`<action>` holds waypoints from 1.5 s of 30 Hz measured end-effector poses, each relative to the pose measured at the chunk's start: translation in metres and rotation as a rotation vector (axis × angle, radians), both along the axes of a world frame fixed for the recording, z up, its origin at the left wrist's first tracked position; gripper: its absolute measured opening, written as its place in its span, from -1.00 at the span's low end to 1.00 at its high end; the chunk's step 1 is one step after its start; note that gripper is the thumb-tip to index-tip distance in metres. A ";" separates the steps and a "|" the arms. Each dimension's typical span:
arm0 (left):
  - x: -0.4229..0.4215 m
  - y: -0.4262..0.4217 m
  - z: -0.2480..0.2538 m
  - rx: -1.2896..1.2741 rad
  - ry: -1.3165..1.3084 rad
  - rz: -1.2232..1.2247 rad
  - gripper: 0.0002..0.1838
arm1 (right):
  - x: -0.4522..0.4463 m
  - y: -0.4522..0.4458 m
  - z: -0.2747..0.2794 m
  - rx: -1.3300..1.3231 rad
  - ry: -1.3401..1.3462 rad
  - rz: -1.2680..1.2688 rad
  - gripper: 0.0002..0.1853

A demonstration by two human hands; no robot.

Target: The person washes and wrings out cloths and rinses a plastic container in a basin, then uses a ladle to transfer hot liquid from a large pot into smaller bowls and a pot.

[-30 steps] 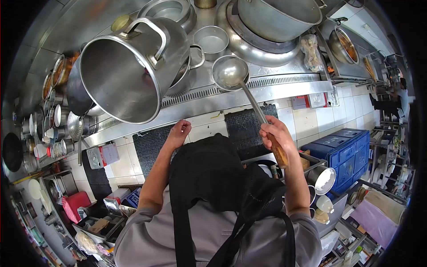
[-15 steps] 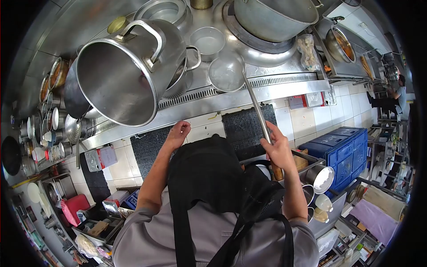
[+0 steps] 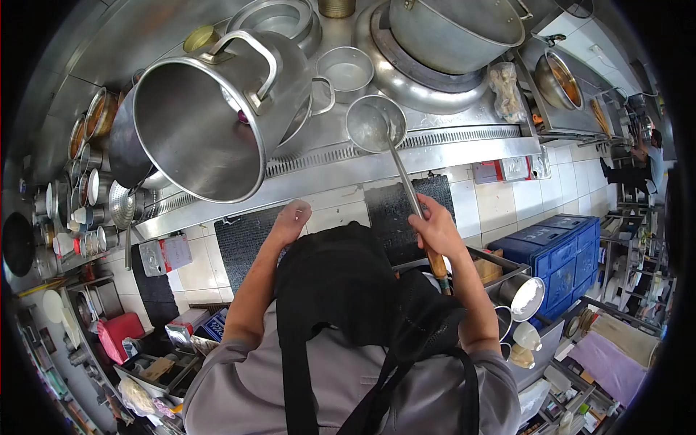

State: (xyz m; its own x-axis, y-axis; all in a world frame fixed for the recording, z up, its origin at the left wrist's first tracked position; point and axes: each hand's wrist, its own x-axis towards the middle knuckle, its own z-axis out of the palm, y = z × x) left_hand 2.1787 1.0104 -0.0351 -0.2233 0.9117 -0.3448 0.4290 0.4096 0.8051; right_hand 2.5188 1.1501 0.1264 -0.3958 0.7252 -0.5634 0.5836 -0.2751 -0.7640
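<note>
My right hand [image 3: 438, 230] grips a long-handled metal ladle [image 3: 406, 176] partway along its shaft, just above the wooden end. The far end of the ladle is at a round metal bowl [image 3: 357, 129] on the stove's front edge; I cannot tell exactly where the ladle's head ends and the bowl begins. Close in front of my apron, my left hand [image 3: 293, 219] hangs with loosely curled fingers and nothing visible in them. Beyond it, a large steel pot [image 3: 199, 130] lies tilted, its mouth facing me.
A shallow round pan [image 3: 346, 72] sits behind the bowl, and a big pot [image 3: 446, 40] stands on the burner. Down on the floor are black mats [image 3: 246, 243] and a blue crate [image 3: 554, 254] to the right. A person [image 3: 649, 163] is at the far right.
The ladle handle has swung leftward at its lower end, and my right hand has shifted slightly left with it. My left hand remains in nearly the same place. The view has shifted slightly.
</note>
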 end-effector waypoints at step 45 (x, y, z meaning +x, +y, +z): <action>0.001 -0.038 -0.018 0.059 -0.015 0.374 -0.74 | -0.100 0.197 -0.010 -0.585 0.597 -0.087 -0.86</action>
State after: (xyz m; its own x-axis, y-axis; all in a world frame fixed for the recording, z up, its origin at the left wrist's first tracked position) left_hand 2.1792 0.9720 -0.0535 -0.5400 0.7865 -0.2999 0.2462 0.4883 0.8372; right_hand 2.4188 1.3468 0.1159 -0.7030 0.4233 -0.5716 0.0845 -0.7482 -0.6580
